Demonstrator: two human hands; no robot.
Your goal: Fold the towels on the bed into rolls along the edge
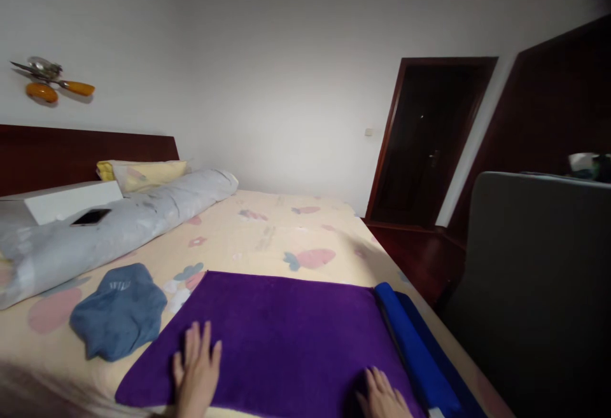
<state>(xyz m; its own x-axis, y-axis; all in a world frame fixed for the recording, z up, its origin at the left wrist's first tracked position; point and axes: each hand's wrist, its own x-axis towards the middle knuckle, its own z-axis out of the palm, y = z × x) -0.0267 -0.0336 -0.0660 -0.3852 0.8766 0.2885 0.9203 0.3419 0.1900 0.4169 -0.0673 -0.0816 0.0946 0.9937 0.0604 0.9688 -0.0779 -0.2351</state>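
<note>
At the far left, a wall fitting with two orange parts point(42, 92) is mounted on the pale wall point(286, 55), above the dark wooden headboard point(86, 149). Near the headboard are a yellow pillow point(153, 175) and a white box point(76, 202); a long grey bolster point(157, 211) runs in front, with a dark phone point(91, 217) lying on it. The bed point(267, 230) wears a cream cover patterned with pink fruit and flowers. Nearer, a crumpled blue-grey cloth point(121, 313) with pale lettering lies just beside the purple cloth point(286, 341), which is spread flat on the near part of the bed. The left hand point(198, 367) is open, palm down, fingers parted, at the purple cloth's left part. The right hand point(383, 397), partly cut off, is at its near right part, also open, fingers closer together. Along the cloth's right edge lies a bright blue and navy bundle point(415, 348). Beyond stand a light switch point(368, 132), a dark door point(429, 144), reddish floor point(420, 256) and, far right, a dark panel point(534, 278).

Counted: two hands, two loose cloths, one bundle, one pillow, one bolster, one box, one phone, one switch, one door.
</note>
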